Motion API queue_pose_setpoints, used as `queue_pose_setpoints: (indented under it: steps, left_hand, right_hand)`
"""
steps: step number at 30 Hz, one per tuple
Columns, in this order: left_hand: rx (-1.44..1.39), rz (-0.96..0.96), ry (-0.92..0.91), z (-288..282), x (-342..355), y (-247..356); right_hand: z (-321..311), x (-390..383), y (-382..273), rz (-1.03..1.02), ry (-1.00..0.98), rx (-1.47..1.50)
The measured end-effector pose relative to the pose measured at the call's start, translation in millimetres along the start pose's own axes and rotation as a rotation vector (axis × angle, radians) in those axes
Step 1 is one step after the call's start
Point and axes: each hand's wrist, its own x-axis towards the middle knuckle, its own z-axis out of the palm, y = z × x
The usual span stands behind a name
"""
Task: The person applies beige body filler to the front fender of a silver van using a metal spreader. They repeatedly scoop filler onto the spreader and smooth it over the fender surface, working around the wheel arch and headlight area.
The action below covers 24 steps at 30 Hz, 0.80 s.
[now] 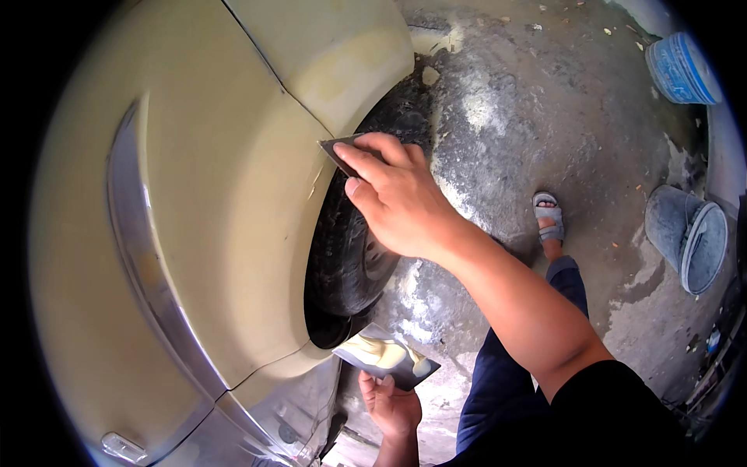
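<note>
My right hand [401, 194] grips a thin dark putty spreader [339, 158], its edge against the wheel arch of a yellowish-beige car body [226, 202]. A short streak of fresh filler [317, 180] marks the panel just below the spreader's tip. Lower down, my left hand [391, 406] pinches the edge of a flat metal plate [406, 377]. Creamy yellow filler [381, 352] lies spread across that plate. Behind the right hand, a dusty black tire [342, 257] sits inside the arch, partly hidden by the hand.
A blue bucket [678, 68] stands at the far right, with a grey bucket [668, 222] lying or leaning nearer. My sandaled foot [549, 216] rests on the stained concrete floor [583, 140]. A chrome-like trim strip [144, 226] curves along the car's left part.
</note>
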Motion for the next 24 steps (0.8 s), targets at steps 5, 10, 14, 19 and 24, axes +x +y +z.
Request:
queue_pose_setpoints:
  steps: [5,10,14,19,24]
  left_hand:
    - [0.036,0.129,0.008,8,3,17]
    - [0.012,0.246,0.036,28,20,46]
    - [-0.058,0.299,0.012,59,32,62]
    - [-0.024,0.380,-0.162,68,35,74]
    - [0.006,0.374,-0.172,55,30,70]
  right_hand:
    - [15,-29,-29,-0.075,-0.008,-0.052]
    - [9,-56,-34,-0.172,-0.109,0.140]
    - [-26,-78,-19,-0.189,-0.497,1.046]
    - [-19,-87,22,-0.171,-0.357,0.349]
    - [2,-18,21,0.005,0.141,0.166]
